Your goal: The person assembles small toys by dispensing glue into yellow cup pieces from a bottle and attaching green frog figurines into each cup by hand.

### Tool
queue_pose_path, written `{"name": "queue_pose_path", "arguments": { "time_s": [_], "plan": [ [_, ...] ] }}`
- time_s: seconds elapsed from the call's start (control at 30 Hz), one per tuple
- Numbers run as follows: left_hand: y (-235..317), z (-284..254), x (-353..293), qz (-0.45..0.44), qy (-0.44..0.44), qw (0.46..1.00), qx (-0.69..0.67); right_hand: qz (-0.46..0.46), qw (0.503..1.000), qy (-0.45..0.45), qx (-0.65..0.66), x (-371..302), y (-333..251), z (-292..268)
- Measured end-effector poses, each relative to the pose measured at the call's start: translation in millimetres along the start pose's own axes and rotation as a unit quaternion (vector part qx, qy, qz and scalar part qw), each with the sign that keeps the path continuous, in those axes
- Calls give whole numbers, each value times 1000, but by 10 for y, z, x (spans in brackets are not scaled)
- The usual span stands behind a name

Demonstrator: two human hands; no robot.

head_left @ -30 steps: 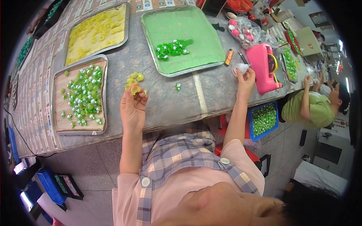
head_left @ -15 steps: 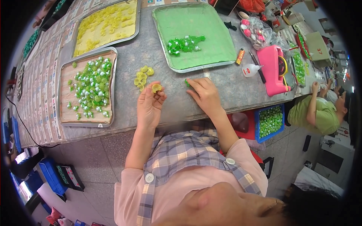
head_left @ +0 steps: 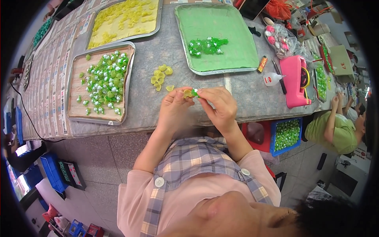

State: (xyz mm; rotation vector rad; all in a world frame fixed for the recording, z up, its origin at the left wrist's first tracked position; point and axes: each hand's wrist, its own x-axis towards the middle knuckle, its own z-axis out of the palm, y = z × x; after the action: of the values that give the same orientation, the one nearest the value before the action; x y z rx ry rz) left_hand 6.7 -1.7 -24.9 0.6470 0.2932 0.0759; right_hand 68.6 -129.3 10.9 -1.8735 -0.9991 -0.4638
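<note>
My left hand (head_left: pixel 173 108) pinches a small yellow cup-shaped piece (head_left: pixel 187 94) above the table near its front edge. From the right, my right hand (head_left: pixel 220 104) holds a tiny green figure with a white part (head_left: pixel 194 92) against or right beside that cup; whether they touch is hard to tell. Just beyond my left hand lies a loose group of yellow cups (head_left: pixel 160 75). To the left, a brown-lined metal tray (head_left: pixel 73 100) bears many green-and-white figures (head_left: pixel 106 79). Ahead, a green-lined tray (head_left: pixel 237 31) carries a cluster of green figures (head_left: pixel 207 46).
A yellow-lined tray (head_left: pixel 152 28) of yellow pieces stands far left. On the right are a glue bottle (head_left: pixel 271 79), an orange-and-yellow tube (head_left: pixel 262 64), a black pen-like tool (head_left: pixel 282 84) and a pink holder (head_left: pixel 290 81). Below the table edge sits a blue crate (head_left: pixel 273 149). Another person (head_left: pixel 335 126) works far right.
My right hand has lifted the green figure from the table and brought it left to the yellow cup in my left hand. The whole view has shifted slightly.
</note>
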Motion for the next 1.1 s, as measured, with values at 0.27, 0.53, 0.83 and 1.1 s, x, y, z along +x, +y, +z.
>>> {"name": "queue_pose_path", "arguments": {
  "time_s": [0.27, 0.53, 0.83, 1.1],
  "plan": [
    [27, 63, -24, 47, -15, 997, 50, -79, 995, -10, -65, -78, -11, 93],
    [51, 28, -60, 45, -20, 997, 66, -64, 996, -6, -63, -110, -44, 86],
    [74, 75, -93, 27, -17, 995, 96, -67, 995, 5, -70, -116, -53, 72],
    [83, 118, -137, 52, -43, 993, 93, 82, 995, -15, 58, -97, -98, 48]
  ]
}}
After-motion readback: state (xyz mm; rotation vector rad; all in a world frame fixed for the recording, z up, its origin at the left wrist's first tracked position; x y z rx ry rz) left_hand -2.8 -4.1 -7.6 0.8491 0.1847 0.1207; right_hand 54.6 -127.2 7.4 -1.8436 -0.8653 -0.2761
